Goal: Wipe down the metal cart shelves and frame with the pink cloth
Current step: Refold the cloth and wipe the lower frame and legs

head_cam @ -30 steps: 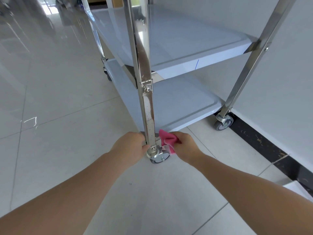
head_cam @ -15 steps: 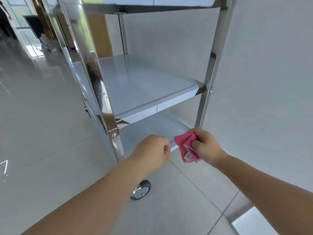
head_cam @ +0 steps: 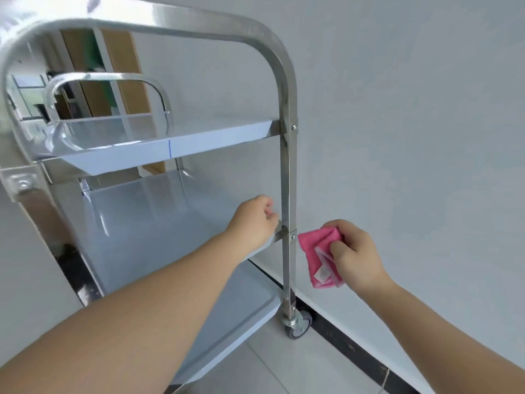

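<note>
A stainless metal cart (head_cam: 288, 172) with three shelves and an arched handle fills the view. My right hand (head_cam: 355, 251) grips a folded pink cloth (head_cam: 319, 251) just right of the cart's near right upright post, at middle-shelf height; the cloth's edge is close to the post. My left hand (head_cam: 254, 220) has its fingers curled at the corner of the middle shelf (head_cam: 147, 217), just left of that post; I cannot tell whether it grips the shelf edge. The top shelf (head_cam: 170, 143) and bottom shelf (head_cam: 241, 308) are bare.
A grey wall stands right behind the cart, with a black skirting strip (head_cam: 355, 348) along the tiled floor. A caster wheel (head_cam: 298, 325) sits under the right post. A doorway with wooden panels shows beyond the far handle.
My view has risen from the left leg's caster to the cart's upper frame. Both hands moved up and across to the right post at middle-shelf height, the cloth still in my right hand.
</note>
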A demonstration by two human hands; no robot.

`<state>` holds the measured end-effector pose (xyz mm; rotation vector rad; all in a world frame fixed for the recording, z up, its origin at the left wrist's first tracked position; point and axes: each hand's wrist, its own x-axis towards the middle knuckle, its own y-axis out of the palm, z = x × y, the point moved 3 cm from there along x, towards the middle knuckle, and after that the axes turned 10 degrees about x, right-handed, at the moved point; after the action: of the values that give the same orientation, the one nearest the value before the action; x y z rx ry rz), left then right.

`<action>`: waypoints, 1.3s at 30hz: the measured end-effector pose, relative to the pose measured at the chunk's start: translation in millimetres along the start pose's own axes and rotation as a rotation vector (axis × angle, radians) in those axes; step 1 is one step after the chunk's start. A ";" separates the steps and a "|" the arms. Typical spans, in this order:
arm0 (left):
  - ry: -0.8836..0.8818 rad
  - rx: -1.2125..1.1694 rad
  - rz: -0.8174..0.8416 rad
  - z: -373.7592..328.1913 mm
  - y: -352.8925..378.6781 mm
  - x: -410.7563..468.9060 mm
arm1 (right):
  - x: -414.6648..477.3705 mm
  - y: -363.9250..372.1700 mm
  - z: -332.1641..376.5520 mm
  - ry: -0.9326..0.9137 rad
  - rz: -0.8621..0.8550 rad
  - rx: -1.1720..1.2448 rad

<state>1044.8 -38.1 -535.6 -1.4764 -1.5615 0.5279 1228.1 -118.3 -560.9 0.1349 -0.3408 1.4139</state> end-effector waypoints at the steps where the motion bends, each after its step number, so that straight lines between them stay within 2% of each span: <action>1: -0.010 -0.010 -0.011 -3.8 4.2 13.3 | 3.8 -4.6 3.6 -0.008 -0.006 0.019; 6: -0.068 -0.054 0.045 -13.1 27.5 49.8 | 17.1 -27.3 8.1 -0.020 -0.060 0.088; 9: -0.064 -0.204 0.076 -15.9 42.1 55.7 | 18.4 -34.6 4.2 -0.024 -0.077 0.106; 11: -0.105 -0.296 0.039 -19.0 48.5 58.7 | 18.0 -37.8 1.0 -0.027 -0.089 0.112; 15: -0.156 -0.260 -0.085 -26.0 49.4 60.8 | 19.3 -38.0 -3.4 -0.008 -0.083 0.142; 19: -0.149 -0.221 -0.116 -23.5 41.0 48.7 | 17.4 -31.7 -1.8 0.003 -0.076 0.170; 27: -0.097 -0.216 -0.079 3.8 6.1 -4.4 | -2.1 -6.9 7.7 -0.002 -0.023 0.187; 39: -0.056 -0.345 -0.016 56.0 -79.4 -132.8 | -49.2 63.2 40.5 -0.034 0.122 0.203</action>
<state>939.3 -164.2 -541.5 -1.7143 -1.7722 0.3014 1154.1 -166.6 -544.9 0.3085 -0.2353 1.5670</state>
